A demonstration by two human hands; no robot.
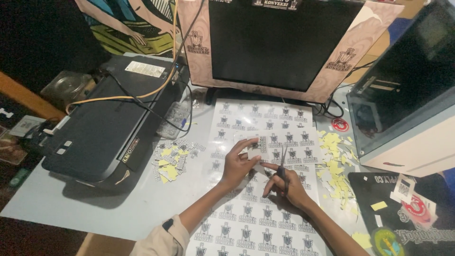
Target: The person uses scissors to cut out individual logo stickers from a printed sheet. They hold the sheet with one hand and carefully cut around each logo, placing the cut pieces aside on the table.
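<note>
Hands (239, 163) (284, 182) trim white sticker sheet (256, 208) with scissors (283, 163).

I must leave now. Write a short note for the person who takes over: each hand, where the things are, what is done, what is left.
Left hand: pinches a small cut sticker piece above the sheet.
Right hand: holds scissors, blades pointing up at that piece.
Sticker sheet: flat on the grey table, in front of the monitor.
Done: a pile of cut stickers lies beside the black printer; yellow scraps lie right of the sheet.
Left: many rows remain uncut.
</note>
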